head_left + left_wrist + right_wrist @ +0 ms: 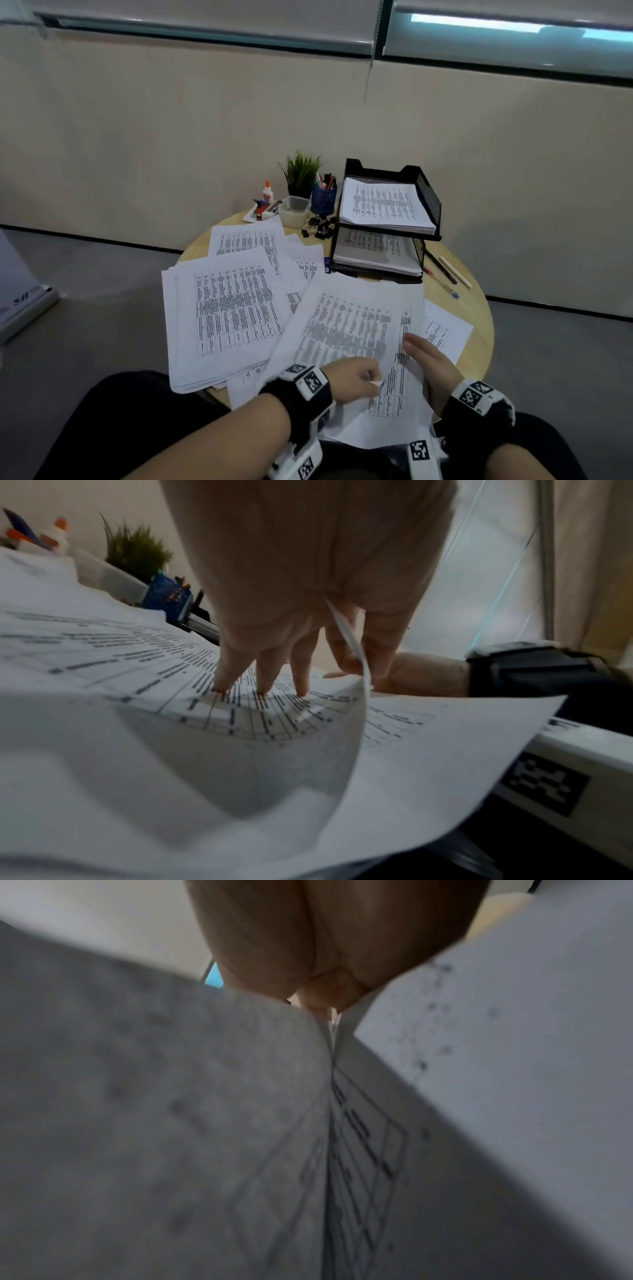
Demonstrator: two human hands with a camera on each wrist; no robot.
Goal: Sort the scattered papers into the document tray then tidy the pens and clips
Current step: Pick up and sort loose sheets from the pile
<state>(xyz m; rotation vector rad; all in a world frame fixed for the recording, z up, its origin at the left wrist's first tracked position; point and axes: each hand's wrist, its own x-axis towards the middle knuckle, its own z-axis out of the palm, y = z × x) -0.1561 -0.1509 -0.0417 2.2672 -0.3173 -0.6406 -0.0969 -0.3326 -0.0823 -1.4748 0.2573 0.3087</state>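
The left hand (356,378) pinches the curled edge of a printed sheet (346,337) at the near side of the round wooden table (476,298), three fingertips (224,681) resting on the print. The right hand (428,366) grips the same sheets from the right, thumb on top. More papers (226,308) lie scattered to the left. The black two-tier document tray (424,192) stands far right, both tiers stacked; loose pens (445,270) lie just right of it, binder clips (318,228) beside the blue pen cup (323,200).

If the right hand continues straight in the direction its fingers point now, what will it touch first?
The right hand points up and left across the printed sheets it holds. Beyond their far edge, the document tray would probably come first, though depth is unclear.
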